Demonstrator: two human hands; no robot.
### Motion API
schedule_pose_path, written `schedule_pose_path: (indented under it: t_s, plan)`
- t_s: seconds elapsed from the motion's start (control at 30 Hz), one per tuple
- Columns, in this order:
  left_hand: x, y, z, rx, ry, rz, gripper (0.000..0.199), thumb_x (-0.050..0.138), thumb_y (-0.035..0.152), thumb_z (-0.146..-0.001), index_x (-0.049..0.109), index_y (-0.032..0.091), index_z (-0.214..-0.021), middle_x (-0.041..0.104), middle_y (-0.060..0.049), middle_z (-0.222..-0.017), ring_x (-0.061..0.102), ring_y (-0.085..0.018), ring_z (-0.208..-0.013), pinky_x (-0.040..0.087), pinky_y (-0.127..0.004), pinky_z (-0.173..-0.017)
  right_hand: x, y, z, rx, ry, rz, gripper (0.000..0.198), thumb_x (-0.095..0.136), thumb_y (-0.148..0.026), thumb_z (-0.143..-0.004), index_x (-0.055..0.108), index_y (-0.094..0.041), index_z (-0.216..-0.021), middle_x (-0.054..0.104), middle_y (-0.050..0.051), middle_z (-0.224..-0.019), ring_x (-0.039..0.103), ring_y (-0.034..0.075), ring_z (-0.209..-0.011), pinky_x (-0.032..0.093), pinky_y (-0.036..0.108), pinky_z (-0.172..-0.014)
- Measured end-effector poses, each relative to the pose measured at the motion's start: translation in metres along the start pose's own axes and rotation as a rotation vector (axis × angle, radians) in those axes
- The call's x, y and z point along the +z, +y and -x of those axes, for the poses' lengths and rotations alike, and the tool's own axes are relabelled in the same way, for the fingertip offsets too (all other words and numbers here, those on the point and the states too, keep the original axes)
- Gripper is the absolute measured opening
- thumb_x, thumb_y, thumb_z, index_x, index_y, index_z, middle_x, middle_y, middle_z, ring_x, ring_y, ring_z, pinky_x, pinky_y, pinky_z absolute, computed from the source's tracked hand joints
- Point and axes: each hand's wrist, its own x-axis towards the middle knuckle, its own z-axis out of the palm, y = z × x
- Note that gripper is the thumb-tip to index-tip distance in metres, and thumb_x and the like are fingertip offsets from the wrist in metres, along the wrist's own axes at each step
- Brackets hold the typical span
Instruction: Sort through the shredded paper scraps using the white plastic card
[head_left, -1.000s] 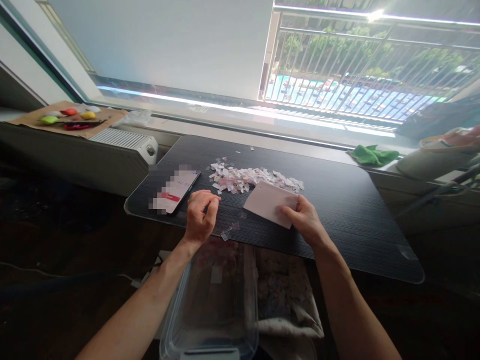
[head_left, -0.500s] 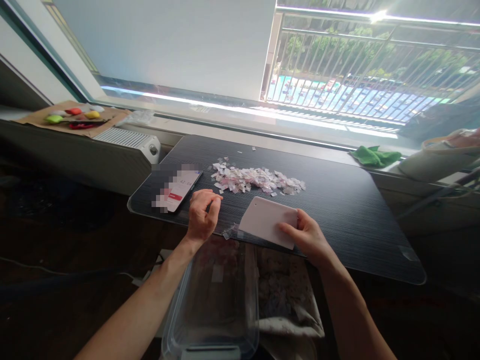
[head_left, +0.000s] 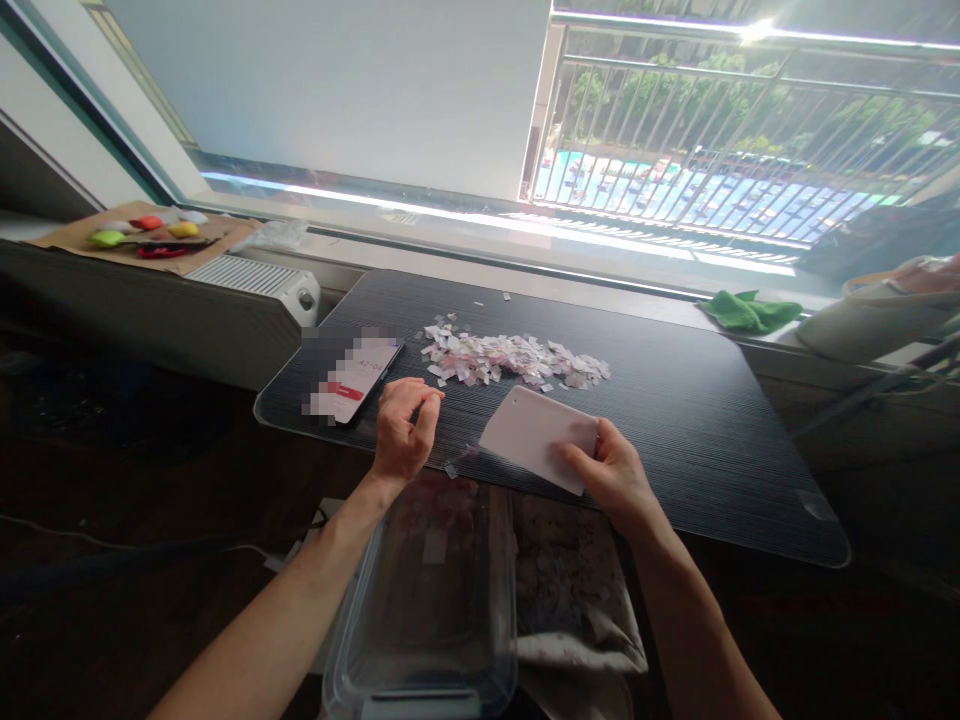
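Observation:
My right hand [head_left: 611, 465] grips a flat white scraper card [head_left: 529, 435] with a small hole in one corner, thumb on top, by the near edge of the dark table [head_left: 675, 430]. My left hand [head_left: 407, 425] is curled closed at the table edge, beside the phone; whether anything is in its fingers is hidden. Beyond both hands lies a heap of small paper scraps [head_left: 510, 360], whitish and pink. A few loose scraps [head_left: 451, 470] sit at the near edge, between the hands. Below that edge stands a clear plastic bin [head_left: 427, 620] with some pieces inside.
A phone [head_left: 364, 375] lies at the table's left. Right of the bin is a cloth bag [head_left: 577, 600] holding scraps. A green cloth [head_left: 750, 312] rests on the sill, and a radiator [head_left: 259, 280] stands at left under cardboard with colourful items.
The scraper card has turned slightly and shifted a little away from the edge scraps; fewer scraps show beside its left end. My left hand has hardly moved.

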Motion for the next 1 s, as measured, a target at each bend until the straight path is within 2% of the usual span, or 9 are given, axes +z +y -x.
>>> schedule_pose_path:
  t_s: [0.1, 0.3, 0.47, 0.67, 0.87, 1.0]
  plan:
    - [0.000, 0.000, 0.000, 0.013, 0.012, 0.004, 0.026, 0.046, 0.026, -0.093, 0.066, 0.021, -0.077, 0.071, -0.003, -0.080, 0.063, -0.020, -0.091, 0.049, -0.039, -0.093, 0.003, 0.001, -0.006, -0.010, 0.022, 0.017, 0.031, 0.072, -0.038, -0.060, 0.056, -0.021, -0.081, 0.064, -0.002, -0.070, 0.058, 0.017, -0.064, 0.046, 0.028, -0.057]
    - [-0.001, 0.000, 0.000, -0.001, 0.005, 0.001, 0.026, 0.046, 0.027, -0.093, 0.066, 0.021, -0.077, 0.071, -0.003, -0.080, 0.063, -0.021, -0.091, 0.050, -0.040, -0.093, 0.004, 0.003, -0.001, 0.028, -0.150, -0.017, 0.030, 0.073, -0.035, -0.065, 0.057, -0.020, -0.087, 0.065, -0.001, -0.075, 0.058, 0.017, -0.067, 0.047, 0.027, -0.058]
    - [0.000, 0.000, 0.000, 0.005, 0.010, 0.007, 0.026, 0.046, 0.026, -0.093, 0.066, 0.021, -0.076, 0.071, -0.003, -0.080, 0.063, -0.020, -0.090, 0.050, -0.040, -0.093, 0.001, 0.004, 0.001, 0.024, -0.099, -0.006, 0.032, 0.074, -0.035, -0.064, 0.058, -0.020, -0.088, 0.065, -0.001, -0.076, 0.058, 0.016, -0.068, 0.046, 0.027, -0.059]
    - [0.000, -0.001, 0.001, -0.013, 0.009, 0.002, 0.027, 0.045, 0.028, -0.093, 0.065, 0.021, -0.077, 0.071, -0.004, -0.081, 0.063, -0.021, -0.093, 0.049, -0.040, -0.094, 0.007, 0.005, 0.005, 0.028, -0.191, -0.012, 0.029, 0.072, -0.035, -0.067, 0.056, -0.021, -0.086, 0.064, -0.001, -0.075, 0.059, 0.017, -0.068, 0.047, 0.028, -0.059]
    - [-0.001, 0.000, 0.001, -0.019, 0.001, 0.004, 0.027, 0.045, 0.028, -0.093, 0.066, 0.021, -0.077, 0.071, -0.004, -0.081, 0.063, -0.021, -0.093, 0.049, -0.040, -0.094, 0.013, -0.001, 0.007, 0.006, -0.168, -0.023, 0.026, 0.072, -0.033, -0.067, 0.056, -0.022, -0.085, 0.064, -0.003, -0.074, 0.059, 0.016, -0.067, 0.047, 0.027, -0.059]
    - [-0.001, 0.000, 0.001, -0.026, -0.001, 0.005, 0.026, 0.045, 0.028, -0.093, 0.066, 0.021, -0.077, 0.070, -0.004, -0.081, 0.062, -0.022, -0.093, 0.049, -0.041, -0.093, 0.016, -0.001, 0.009, -0.007, -0.213, 0.003, 0.024, 0.070, -0.034, -0.069, 0.058, -0.022, -0.086, 0.066, -0.002, -0.075, 0.061, 0.017, -0.068, 0.048, 0.027, -0.061]
